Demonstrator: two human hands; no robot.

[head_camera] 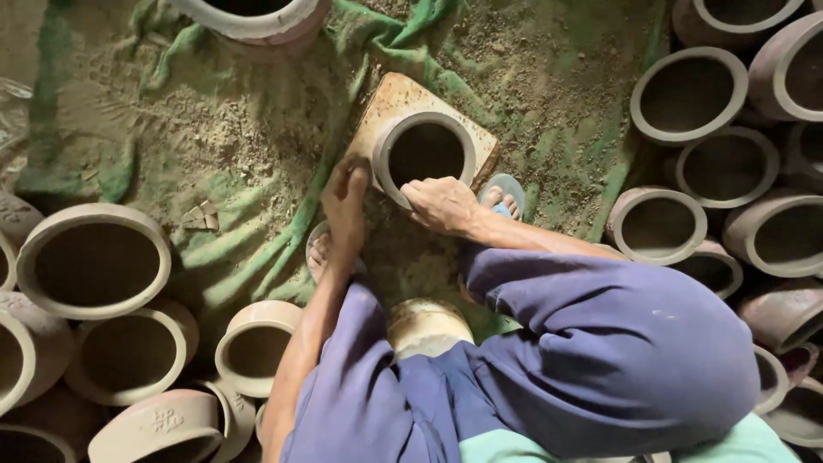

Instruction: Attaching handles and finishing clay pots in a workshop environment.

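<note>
Hands grip the pot (426, 154) on its board (396, 96): left hand (345, 204) fingers on its side, right hand (441, 204) over the rim; shaping seems unfinished.

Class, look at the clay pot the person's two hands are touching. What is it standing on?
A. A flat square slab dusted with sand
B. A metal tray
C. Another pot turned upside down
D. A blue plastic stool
A: the clay pot, with the left hand and right hand at its rim, sits on a flat square slab lying on the sandy green cloth.
</note>
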